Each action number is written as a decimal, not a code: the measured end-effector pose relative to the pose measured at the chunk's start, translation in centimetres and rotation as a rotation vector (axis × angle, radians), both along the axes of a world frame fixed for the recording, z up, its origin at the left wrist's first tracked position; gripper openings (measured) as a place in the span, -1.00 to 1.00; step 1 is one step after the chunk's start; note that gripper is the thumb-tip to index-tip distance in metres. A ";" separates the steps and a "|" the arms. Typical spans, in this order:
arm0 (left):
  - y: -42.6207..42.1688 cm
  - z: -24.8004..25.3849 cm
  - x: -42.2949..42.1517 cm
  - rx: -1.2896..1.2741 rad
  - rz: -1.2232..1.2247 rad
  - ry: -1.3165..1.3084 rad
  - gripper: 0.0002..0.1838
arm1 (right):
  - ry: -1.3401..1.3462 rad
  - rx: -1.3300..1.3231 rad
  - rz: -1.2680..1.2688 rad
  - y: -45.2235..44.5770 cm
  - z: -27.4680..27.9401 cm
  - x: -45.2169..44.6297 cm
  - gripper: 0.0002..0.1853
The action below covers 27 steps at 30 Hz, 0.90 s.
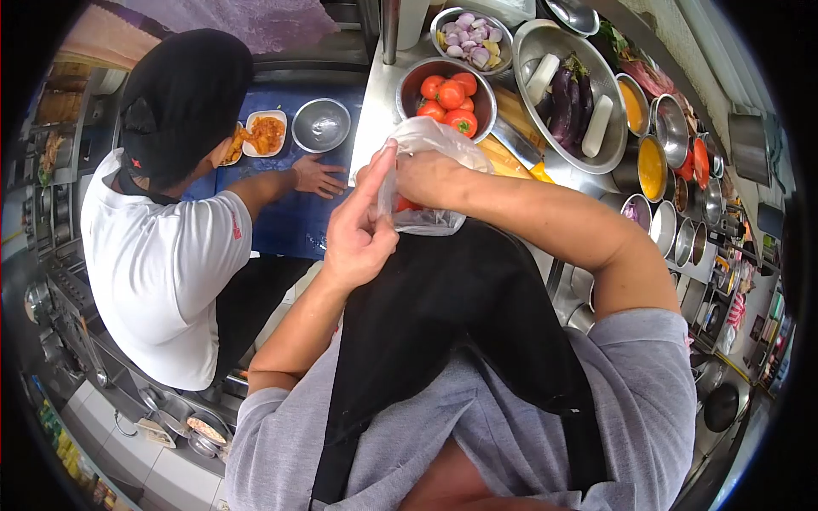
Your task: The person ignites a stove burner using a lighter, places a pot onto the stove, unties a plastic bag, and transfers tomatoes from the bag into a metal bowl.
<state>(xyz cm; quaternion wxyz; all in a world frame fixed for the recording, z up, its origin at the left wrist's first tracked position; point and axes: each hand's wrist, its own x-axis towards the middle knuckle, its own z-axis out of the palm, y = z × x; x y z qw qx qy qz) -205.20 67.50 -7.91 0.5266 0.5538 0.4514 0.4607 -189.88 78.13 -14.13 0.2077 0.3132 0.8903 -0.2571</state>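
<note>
A clear plastic bag (434, 223) with something red inside hangs in front of my apron. My left hand (362, 226) holds the bag's left edge, fingers pointing up and thumb bent against the plastic. Inside the bag's mouth is my right hand (426, 177), its fingers hidden by plastic. Just beyond the bag, a metal bowl (406, 100) holds several red tomatoes (452, 94). Right of it, a knife (516, 146) with a yellow handle rests on a wooden board (503, 160).
A co-worker (162, 264) in white stands at the left, one hand on a blue surface (277, 223) near an empty metal bowl (321, 125). A colander (530, 47) with eggplants and a bowl of peeled onions (467, 41) stand beyond the board. Sauce containers (652, 169) line the right.
</note>
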 end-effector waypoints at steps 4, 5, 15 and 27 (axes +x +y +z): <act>-0.1 2.0 -0.1 0.035 -0.031 -0.020 -0.11 | -0.150 -0.130 0.157 1.9 6.3 -0.6 -0.69; -0.3 2.4 0.1 -0.014 -0.004 -0.084 -0.08 | -0.202 -0.272 0.154 2.2 7.6 -0.4 -0.70; -0.8 1.2 1.0 -0.172 -0.080 -0.251 -0.07 | -0.215 -0.356 0.052 0.2 1.2 2.4 -0.52; 1.2 2.3 0.7 -0.221 -0.045 -0.467 0.01 | 0.003 -0.426 -0.457 0.3 -1.0 1.7 -0.62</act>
